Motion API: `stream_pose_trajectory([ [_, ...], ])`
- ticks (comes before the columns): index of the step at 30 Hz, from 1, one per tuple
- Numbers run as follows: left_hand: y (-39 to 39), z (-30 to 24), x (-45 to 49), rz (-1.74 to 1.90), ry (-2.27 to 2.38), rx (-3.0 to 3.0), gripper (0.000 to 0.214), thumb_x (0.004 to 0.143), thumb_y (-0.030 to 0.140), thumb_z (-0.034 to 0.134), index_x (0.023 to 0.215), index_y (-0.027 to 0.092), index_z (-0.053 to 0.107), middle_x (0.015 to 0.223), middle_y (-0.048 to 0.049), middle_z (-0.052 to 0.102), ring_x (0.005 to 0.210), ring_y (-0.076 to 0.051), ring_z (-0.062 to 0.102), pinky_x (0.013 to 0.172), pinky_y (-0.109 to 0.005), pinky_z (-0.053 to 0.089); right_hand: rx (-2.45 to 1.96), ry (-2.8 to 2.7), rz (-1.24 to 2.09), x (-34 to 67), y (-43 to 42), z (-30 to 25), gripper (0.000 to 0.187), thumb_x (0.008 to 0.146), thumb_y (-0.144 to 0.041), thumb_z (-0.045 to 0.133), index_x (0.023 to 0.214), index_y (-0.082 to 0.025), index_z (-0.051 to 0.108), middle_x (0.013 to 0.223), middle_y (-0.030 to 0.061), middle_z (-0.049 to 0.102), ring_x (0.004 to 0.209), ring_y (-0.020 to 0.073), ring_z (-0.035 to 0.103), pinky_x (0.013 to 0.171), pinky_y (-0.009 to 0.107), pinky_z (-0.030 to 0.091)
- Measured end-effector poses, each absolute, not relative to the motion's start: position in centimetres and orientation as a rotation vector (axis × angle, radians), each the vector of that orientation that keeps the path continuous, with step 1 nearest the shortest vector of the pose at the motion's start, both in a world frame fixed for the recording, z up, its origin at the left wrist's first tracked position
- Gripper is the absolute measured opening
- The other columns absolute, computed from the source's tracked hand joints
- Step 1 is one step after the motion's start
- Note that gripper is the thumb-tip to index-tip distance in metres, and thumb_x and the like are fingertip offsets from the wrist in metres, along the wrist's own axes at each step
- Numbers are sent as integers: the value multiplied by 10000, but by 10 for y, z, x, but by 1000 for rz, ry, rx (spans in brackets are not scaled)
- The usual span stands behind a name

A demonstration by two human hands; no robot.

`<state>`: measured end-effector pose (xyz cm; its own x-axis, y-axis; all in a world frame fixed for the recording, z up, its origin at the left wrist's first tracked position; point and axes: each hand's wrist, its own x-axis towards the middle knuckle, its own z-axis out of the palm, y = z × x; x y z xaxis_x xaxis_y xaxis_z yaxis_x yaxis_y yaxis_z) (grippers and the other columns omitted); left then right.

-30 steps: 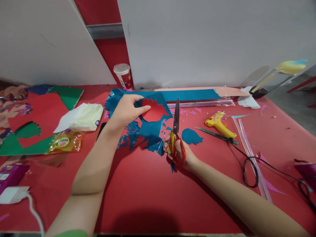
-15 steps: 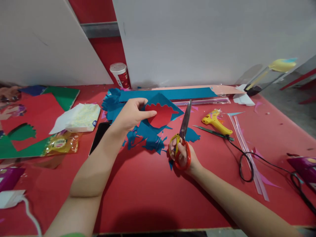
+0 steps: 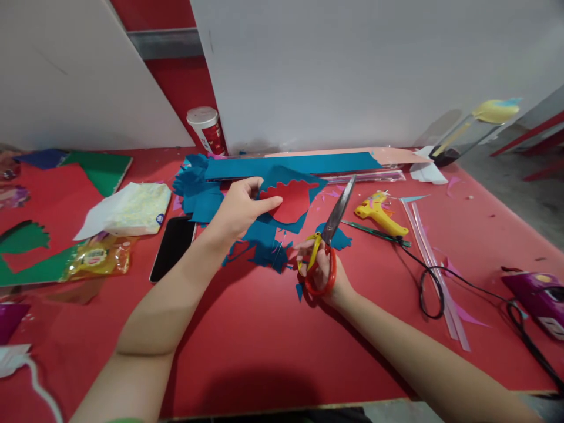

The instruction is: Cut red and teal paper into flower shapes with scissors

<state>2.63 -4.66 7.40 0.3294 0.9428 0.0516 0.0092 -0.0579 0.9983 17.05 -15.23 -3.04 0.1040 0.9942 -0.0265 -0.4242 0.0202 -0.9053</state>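
Note:
My left hand (image 3: 244, 204) pinches a red paper cutout (image 3: 294, 202) with a scalloped upper edge, laid over a sheet of blue paper (image 3: 282, 173). The thumb presses on the red piece, and the blue sheet shows around it. My right hand (image 3: 328, 273) grips a pair of scissors (image 3: 340, 207) with red and yellow handles. Their blades point up and away, close together, to the right of the paper and apart from it. Blue paper scraps (image 3: 267, 245) lie on the table below the held sheets.
A phone (image 3: 173, 249) lies beside my left forearm, near a tissue pack (image 3: 138, 210). On the right are a yellow glue gun (image 3: 382, 215) with a black cord, green-handled tweezers (image 3: 374, 232) and clear strips (image 3: 436, 276). A lidded cup (image 3: 207, 132) stands by the wall.
The red and blue papers have turned, so the red piece faces me more fully. The scissors have tilted further right, away from the paper. The view has shifted slightly.

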Motion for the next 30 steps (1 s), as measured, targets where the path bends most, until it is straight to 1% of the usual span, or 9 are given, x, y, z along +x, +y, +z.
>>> stream_pose_trajectory([
  [3,-48,69,35,1018,864,1162,272,516,219,731,709,146,555,660,24,605,662,-136,591,674,-294,491,-959,-794,1342,171,-153,-29,407,705,-585,564,856,-207,572,784,36,576,578,125,504,401,218,372],
  [6,-54,61,46,966,871,1073,263,514,205,726,707,139,559,637,26,599,648,-132,596,686,-304,496,-952,-751,1331,172,-151,-26,394,679,-579,591,824,-215,546,830,42,583,647,148,534,394,217,385],
  [11,-68,39,62,898,957,1138,167,566,198,664,634,145,521,602,37,555,573,-95,546,610,-271,480,-921,-617,1290,177,-145,-18,377,636,-541,643,789,-220,518,637,-13,554,510,127,502,370,222,370],
  [14,-74,28,67,883,1014,1262,152,596,200,647,613,156,503,614,32,548,593,-96,541,594,-249,471,-983,-521,1295,179,-143,-15,350,619,-446,691,735,-222,448,559,-43,539,466,123,516,369,224,393],
  [16,-78,24,70,862,1043,1289,147,612,208,639,613,159,500,614,28,546,594,-99,540,576,-241,467,-1050,-489,1269,180,-142,-15,372,602,-372,715,690,-226,385,490,-70,508,420,114,508,358,217,394],
  [19,-80,22,72,838,1022,1234,136,616,207,636,634,155,511,621,24,552,573,-94,536,556,-237,467,-1141,-496,1206,181,-140,-17,402,584,-346,725,654,-227,348,427,-85,485,375,109,495,348,223,407],
  [23,-78,25,72,788,925,1113,165,597,158,635,743,144,558,682,11,603,581,-97,564,579,-250,490,-1150,-570,1150,181,-138,-17,441,613,-363,710,624,-228,290,387,-99,460,317,92,456,329,220,390],
  [27,-71,31,66,734,887,1131,230,602,163,651,819,136,581,728,-13,642,616,-118,593,607,-272,500,-1112,-578,1164,178,-141,-17,359,649,-320,688,630,-217,345,387,-99,454,305,71,428,322,201,361],
  [30,-66,38,59,678,974,1435,172,632,219,651,774,131,611,734,-26,648,634,-131,589,582,-262,472,-1090,-608,1185,178,-143,-17,308,659,-294,684,642,-208,389,408,-89,472,325,74,445,338,202,369],
])
